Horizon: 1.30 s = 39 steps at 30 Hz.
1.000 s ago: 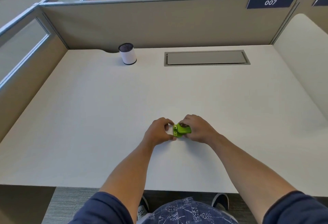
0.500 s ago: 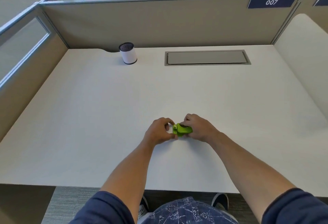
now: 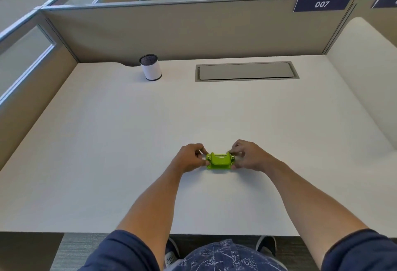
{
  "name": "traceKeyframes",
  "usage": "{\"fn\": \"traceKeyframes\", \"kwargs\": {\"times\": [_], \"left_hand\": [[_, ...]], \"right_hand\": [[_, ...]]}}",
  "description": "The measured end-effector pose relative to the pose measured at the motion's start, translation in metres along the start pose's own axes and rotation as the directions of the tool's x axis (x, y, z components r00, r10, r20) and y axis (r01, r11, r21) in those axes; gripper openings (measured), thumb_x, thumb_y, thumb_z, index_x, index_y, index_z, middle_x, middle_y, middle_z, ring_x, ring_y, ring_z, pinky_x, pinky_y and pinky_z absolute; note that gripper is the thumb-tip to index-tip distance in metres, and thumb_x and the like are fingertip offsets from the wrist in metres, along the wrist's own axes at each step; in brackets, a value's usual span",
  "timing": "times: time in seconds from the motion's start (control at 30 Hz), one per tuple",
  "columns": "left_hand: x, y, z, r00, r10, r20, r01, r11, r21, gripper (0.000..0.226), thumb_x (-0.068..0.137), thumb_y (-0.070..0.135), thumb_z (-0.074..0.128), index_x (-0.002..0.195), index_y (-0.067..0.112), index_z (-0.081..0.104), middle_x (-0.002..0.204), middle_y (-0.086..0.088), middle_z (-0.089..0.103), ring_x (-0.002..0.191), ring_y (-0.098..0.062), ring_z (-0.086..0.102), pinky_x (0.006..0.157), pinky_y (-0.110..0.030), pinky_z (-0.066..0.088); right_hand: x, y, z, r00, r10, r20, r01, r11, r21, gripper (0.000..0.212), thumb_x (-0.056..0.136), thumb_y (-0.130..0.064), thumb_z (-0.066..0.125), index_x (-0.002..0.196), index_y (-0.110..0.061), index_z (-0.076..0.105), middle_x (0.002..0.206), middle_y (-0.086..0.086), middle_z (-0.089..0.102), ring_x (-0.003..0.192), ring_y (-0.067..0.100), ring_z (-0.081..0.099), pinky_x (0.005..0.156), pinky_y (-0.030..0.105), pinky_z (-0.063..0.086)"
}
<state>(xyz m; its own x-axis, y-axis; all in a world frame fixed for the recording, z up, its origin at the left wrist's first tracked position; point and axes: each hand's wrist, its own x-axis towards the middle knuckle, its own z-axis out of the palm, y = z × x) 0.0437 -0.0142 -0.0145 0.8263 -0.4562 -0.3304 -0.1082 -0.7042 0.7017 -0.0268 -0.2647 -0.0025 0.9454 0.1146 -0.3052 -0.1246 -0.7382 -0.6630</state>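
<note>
Green plastic device (image 3: 220, 161), held at both ends, on desk (image 3: 107, 141).
Lies near front-centre; long axis left–right, flat face up. Left hand (image 3: 189, 159) fingers pinch left end, right hand (image 3: 249, 156) fingers pinch right end.

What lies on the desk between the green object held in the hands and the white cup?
Only bare desk; the head view shows nothing between green object and white cup.

Glossy lime plastic on the green device (image 3: 220, 160), smooth and catching light. The desk (image 3: 129, 141) is matt white with a faint grain. Behind it, the partition (image 3: 193, 32) looks like beige woven cloth, and the cable flap (image 3: 246, 71) is a dull, smooth grey.
</note>
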Motion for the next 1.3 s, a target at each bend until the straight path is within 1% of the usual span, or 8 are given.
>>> {"fn": "traceKeyframes", "kwargs": {"times": [0.23, 0.33, 0.43, 0.57, 0.7, 0.97, 1.17, 1.3], "left_hand": [[0.008, 0.012, -0.003, 0.998, -0.032, 0.059, 0.026, 0.994, 0.108, 0.026, 0.069, 0.021, 0.087, 0.085, 0.018, 0.067, 0.078, 0.006, 0.063, 0.074, -0.014, 0.057, 0.07, -0.028, 0.049], [0.012, 0.016, -0.004, 0.996, -0.035, 0.078, 0.023, 0.988, 0.152, 0.024, 0.068, 0.023, 0.086, 0.08, 0.021, 0.066, 0.08, 0.005, 0.066, 0.076, -0.015, 0.061, 0.076, -0.033, 0.055], [0.014, 0.015, -0.007, 0.996, -0.035, 0.085, 0.022, 0.988, 0.151, 0.021, 0.071, 0.022, 0.087, 0.072, 0.021, 0.066, 0.087, 0.001, 0.074, 0.076, -0.012, 0.062, 0.072, -0.028, 0.053], [0.012, 0.012, -0.006, 0.997, -0.036, 0.063, 0.027, 0.991, 0.128, 0.022, 0.073, 0.022, 0.087, 0.069, 0.024, 0.066, 0.082, 0.004, 0.071, 0.07, -0.005, 0.059, 0.063, -0.021, 0.044], [0.01, 0.016, -0.001, 0.999, -0.04, 0.031, 0.035, 0.987, 0.154, 0.019, 0.072, 0.017, 0.082, 0.077, 0.021, 0.064, 0.083, 0.008, 0.07, 0.083, -0.017, 0.065, 0.076, -0.033, 0.055], [0.005, 0.011, -0.004, 0.995, 0.0, 0.098, -0.01, 0.995, 0.101, 0.027, 0.07, 0.017, 0.086, 0.079, 0.019, 0.061, 0.077, 0.011, 0.059, 0.07, -0.009, 0.051, 0.061, -0.023, 0.039], [0.0, 0.007, 0.001, 1.0, 0.002, 0.012, -0.003, 0.997, 0.078, 0.029, 0.069, 0.019, 0.087, 0.072, 0.03, 0.06, 0.095, -0.005, 0.071, 0.077, -0.014, 0.057, 0.064, -0.022, 0.043], [-0.004, 0.003, 0.002, 1.0, -0.004, 0.005, 0.004, 0.999, 0.039, 0.031, 0.066, 0.023, 0.09, 0.086, 0.029, 0.067, 0.102, -0.006, 0.067, 0.081, -0.011, 0.056, 0.065, -0.018, 0.039]], "right_hand": [[0.008, -0.007, -0.008, 0.998, 0.027, 0.065, -0.023, 0.997, -0.069, 0.032, 0.059, -0.02, 0.096, 0.082, -0.021, 0.073, 0.09, -0.006, 0.053, 0.075, 0.015, 0.053, 0.068, 0.029, 0.04], [0.012, -0.012, -0.011, 0.994, 0.034, 0.1, -0.018, 0.987, -0.157, 0.03, 0.06, -0.027, 0.095, 0.078, -0.023, 0.072, 0.094, -0.004, 0.055, 0.074, 0.015, 0.053, 0.066, 0.032, 0.038], [0.013, -0.015, -0.013, 0.992, 0.057, 0.112, -0.035, 0.981, -0.19, 0.036, 0.06, -0.029, 0.095, 0.067, -0.031, 0.06, 0.089, -0.009, 0.052, 0.069, 0.009, 0.051, 0.061, 0.029, 0.036], [0.013, -0.012, -0.011, 0.994, 0.029, 0.104, -0.004, 0.973, -0.231, 0.031, 0.064, -0.031, 0.092, 0.082, -0.023, 0.067, 0.095, -0.007, 0.056, 0.073, 0.012, 0.055, 0.06, 0.027, 0.036], [0.004, -0.006, -0.006, 0.998, -0.024, 0.061, 0.036, 0.977, -0.209, 0.051, 0.069, -0.03, 0.088, 0.117, -0.028, 0.068, 0.109, -0.008, 0.059, 0.083, 0.013, 0.059, 0.078, 0.033, 0.049], [0.005, -0.01, -0.002, 0.998, -0.019, 0.064, 0.033, 0.976, -0.214, 0.05, 0.075, -0.019, 0.084, 0.123, -0.024, 0.071, 0.109, -0.005, 0.057, 0.086, 0.017, 0.059, 0.081, 0.033, 0.049], [0.002, -0.006, 0.001, 0.997, -0.058, 0.058, 0.069, 0.976, -0.206, 0.037, 0.079, -0.02, 0.082, 0.115, -0.021, 0.074, 0.099, 0.001, 0.057, 0.087, 0.022, 0.06, 0.081, 0.041, 0.051], [-0.002, -0.004, 0.004, 0.997, -0.063, 0.037, 0.069, 0.981, -0.181, 0.035, 0.081, -0.019, 0.081, 0.114, -0.017, 0.073, 0.099, 0.001, 0.056, 0.089, 0.023, 0.06, 0.081, 0.039, 0.049]]}}
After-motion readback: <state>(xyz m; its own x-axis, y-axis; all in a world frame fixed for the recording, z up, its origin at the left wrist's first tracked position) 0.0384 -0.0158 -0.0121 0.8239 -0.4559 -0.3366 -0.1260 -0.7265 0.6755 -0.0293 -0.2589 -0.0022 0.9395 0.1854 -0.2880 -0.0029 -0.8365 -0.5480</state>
